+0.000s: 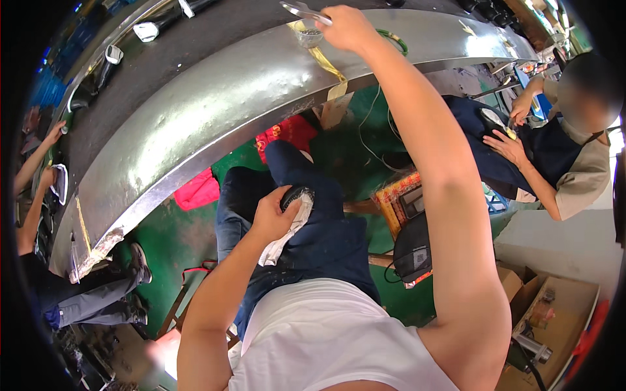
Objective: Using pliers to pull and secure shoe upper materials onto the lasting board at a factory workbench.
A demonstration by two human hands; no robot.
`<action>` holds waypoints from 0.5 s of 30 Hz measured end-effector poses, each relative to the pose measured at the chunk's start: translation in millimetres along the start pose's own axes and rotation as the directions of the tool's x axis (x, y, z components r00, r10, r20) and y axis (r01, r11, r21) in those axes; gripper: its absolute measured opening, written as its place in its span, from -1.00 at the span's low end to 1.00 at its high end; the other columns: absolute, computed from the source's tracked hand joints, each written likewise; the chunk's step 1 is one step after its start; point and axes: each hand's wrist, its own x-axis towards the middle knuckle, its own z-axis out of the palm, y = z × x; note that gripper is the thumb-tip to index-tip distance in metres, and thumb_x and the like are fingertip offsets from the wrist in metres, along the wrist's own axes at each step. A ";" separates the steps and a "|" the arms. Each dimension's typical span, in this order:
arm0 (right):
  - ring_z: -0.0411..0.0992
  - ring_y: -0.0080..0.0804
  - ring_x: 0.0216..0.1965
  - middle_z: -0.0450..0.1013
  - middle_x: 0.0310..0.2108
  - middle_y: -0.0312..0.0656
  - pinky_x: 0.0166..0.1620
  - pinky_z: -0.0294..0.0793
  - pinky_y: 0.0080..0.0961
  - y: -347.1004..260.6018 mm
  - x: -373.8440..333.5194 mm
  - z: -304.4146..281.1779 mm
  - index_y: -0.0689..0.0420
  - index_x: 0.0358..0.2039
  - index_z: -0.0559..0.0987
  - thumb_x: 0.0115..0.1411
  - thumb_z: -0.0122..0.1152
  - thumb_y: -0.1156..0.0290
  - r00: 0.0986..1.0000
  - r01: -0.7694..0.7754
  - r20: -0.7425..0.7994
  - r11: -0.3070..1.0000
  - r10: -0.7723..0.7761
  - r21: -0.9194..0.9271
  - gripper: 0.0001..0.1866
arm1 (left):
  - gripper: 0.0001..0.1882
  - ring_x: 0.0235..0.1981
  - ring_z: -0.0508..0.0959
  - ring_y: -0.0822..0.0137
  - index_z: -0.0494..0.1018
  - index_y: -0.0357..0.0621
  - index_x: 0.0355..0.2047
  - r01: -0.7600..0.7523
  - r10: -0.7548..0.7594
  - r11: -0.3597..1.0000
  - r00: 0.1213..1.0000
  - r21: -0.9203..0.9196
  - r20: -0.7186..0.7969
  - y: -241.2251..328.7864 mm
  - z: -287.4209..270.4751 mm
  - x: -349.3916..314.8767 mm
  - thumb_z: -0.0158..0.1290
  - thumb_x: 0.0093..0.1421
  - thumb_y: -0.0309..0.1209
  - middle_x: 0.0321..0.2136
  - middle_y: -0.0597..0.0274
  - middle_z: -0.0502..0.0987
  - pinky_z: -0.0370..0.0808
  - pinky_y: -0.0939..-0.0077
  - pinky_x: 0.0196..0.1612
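While a small, dark, rounded piece (299, 193) with a creased white part (291, 229) is held by the left hand (270, 218), a shiny silver metal tool (304, 11) is held far out in front by the right hand (347, 29). The dark piece is seen low down, over dark blue trousers (326, 244); whether it rests on them cannot be told. It is pinched by the left fingers, which are bent around its side. The right fingers are wrapped around the tool's handle, and its tip is pointed to the left. Whether the tool touches the long, dark tabletop with a curved, shiny grey metal edge (215, 98) cannot be told.

Just beside the right hand, a small, clear round cup (308, 38) with tiny bits inside is seen, and a thin yellow strip (328, 64) is hung over the grey edge. For good work, the dark piece should be gripped firmly but softly, so that the white part is not squashed or torn. The tool is best held well back on its handle, and the cup should not be bumped, or its bits could be spilled.
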 end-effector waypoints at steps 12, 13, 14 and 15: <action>0.53 0.07 -0.13 0.57 -0.27 0.11 -0.03 0.51 -0.15 16.5 64.0 33.5 0.18 -0.36 0.70 0.01 0.21 0.29 0.937 0.214 0.342 0.895 -0.075 -0.390 -0.73 | -0.62 -0.21 0.57 0.43 0.47 -0.40 0.00 0.058 -0.061 0.997 0.997 0.050 0.054 12.5 -16.6 11.6 0.17 0.21 -0.43 -0.24 0.09 0.61 0.49 0.52 -0.08; 0.53 0.07 -0.12 0.57 -0.25 0.12 -0.02 0.50 -0.15 11.5 58.6 32.3 0.20 -0.36 0.69 0.02 0.23 0.28 0.952 0.145 0.302 0.935 -0.043 -0.324 -0.73 | -0.62 -0.23 0.61 0.34 0.49 -0.37 -0.03 0.063 -0.065 0.997 0.997 0.038 0.034 12.4 -16.7 11.4 0.17 0.19 -0.40 -0.25 0.03 0.62 0.51 0.48 -0.10; 0.52 0.06 -0.11 0.57 -0.24 0.12 -0.01 0.49 -0.15 7.4 53.6 30.7 0.22 -0.37 0.68 0.03 0.24 0.26 0.965 0.074 0.262 0.964 -0.005 -0.254 -0.72 | -0.63 -0.24 0.64 0.26 0.52 -0.33 -0.05 0.066 -0.067 0.997 0.998 0.026 0.016 12.1 -16.6 11.7 0.17 0.16 -0.38 -0.26 -0.03 0.64 0.52 0.45 -0.11; 0.52 0.06 -0.11 0.57 -0.24 0.12 -0.01 0.49 -0.15 12.8 49.8 29.4 0.22 -0.37 0.68 0.03 0.24 0.26 0.965 0.066 0.262 0.962 0.006 -0.264 -0.72 | -0.63 -0.24 0.64 0.26 0.52 -0.33 -0.05 0.062 -0.063 0.998 0.998 0.022 0.027 10.7 -14.1 14.0 0.17 0.16 -0.38 -0.26 -0.03 0.64 0.52 0.45 -0.11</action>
